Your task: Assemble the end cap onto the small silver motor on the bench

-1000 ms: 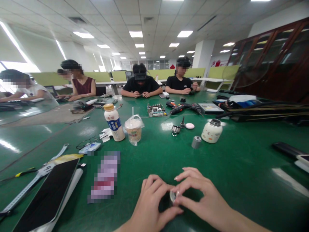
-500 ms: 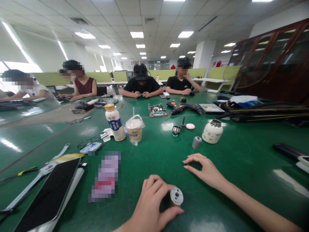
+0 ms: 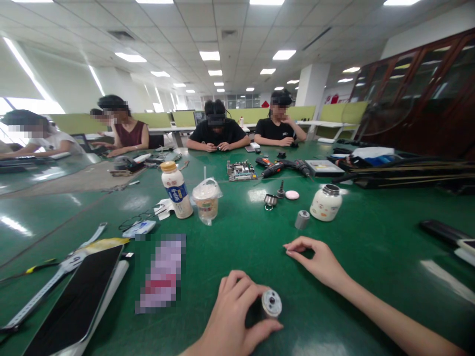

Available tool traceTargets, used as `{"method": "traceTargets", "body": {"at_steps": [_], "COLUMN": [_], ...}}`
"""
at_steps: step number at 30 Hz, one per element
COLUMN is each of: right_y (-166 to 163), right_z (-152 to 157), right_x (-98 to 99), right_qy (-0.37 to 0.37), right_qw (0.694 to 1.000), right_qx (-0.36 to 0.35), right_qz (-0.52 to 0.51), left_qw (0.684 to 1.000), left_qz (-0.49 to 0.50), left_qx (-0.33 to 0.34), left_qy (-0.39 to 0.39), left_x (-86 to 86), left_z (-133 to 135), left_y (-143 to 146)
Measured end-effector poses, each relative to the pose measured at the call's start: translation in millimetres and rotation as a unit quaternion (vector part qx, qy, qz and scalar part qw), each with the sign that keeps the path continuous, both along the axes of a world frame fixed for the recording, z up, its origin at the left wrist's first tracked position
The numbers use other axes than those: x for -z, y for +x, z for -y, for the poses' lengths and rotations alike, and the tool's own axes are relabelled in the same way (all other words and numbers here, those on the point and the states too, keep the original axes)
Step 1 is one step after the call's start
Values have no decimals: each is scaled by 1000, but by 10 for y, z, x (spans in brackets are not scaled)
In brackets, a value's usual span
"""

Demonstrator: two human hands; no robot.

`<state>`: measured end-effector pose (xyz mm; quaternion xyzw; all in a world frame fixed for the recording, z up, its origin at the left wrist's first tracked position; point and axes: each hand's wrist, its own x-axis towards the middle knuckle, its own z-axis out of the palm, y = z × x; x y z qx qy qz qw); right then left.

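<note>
My left hand (image 3: 237, 309) curls its fingers and thumb around the sides of a small cylindrical motor (image 3: 272, 303). The motor stands upright at the front of the table, its pale round end with a dark centre facing up. To the right, my right hand (image 3: 315, 257) hovers over the green table with thumb and forefinger pressed together. Whatever is between those fingertips, if anything, is too small to make out. A silver metal cylinder (image 3: 302, 219) stands beyond my right hand, beside a white patterned jar (image 3: 326, 202) with an open top.
A bottle (image 3: 177, 190) and a lidded cup (image 3: 206, 200) stand left of centre. A tablet (image 3: 79, 296) lies front left. Farther back are a circuit board (image 3: 242, 170), power drills (image 3: 272, 169), a metal cap (image 3: 270, 200) and a pink oval thing (image 3: 292, 195). Several people sit around the table.
The thumb and forefinger of my right hand have closed together from a spread position, and the hand has shifted slightly right. My left hand keeps its hold on the motor.
</note>
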<state>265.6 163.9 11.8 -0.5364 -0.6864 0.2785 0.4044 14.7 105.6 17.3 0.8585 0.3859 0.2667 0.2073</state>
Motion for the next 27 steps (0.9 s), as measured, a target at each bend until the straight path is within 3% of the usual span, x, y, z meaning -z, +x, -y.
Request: {"method": "traceTargets", "body": {"at_steps": [3,7,11,27], "right_y": [-182,-474,-578,-633], "right_z": [192,536,688,624], "right_x": [-115,-275,-289,-250], "right_qy": [41,103,154,260], "right_qw": [998,987,971,952], "right_qx": [-11,-115,-182,-147], "right_qz": [-42,-53,-34,-67], "left_qw": [1000,1000,1000,1000], "left_qz": [-2,0,4,12], "left_qx": [-1,3,5,0], "left_qy": [-5,-3,9,-11], "left_x": [9,34,54,63], "left_z": [4,17,19,20], "left_y": [-1,-9,-13,-1]}}
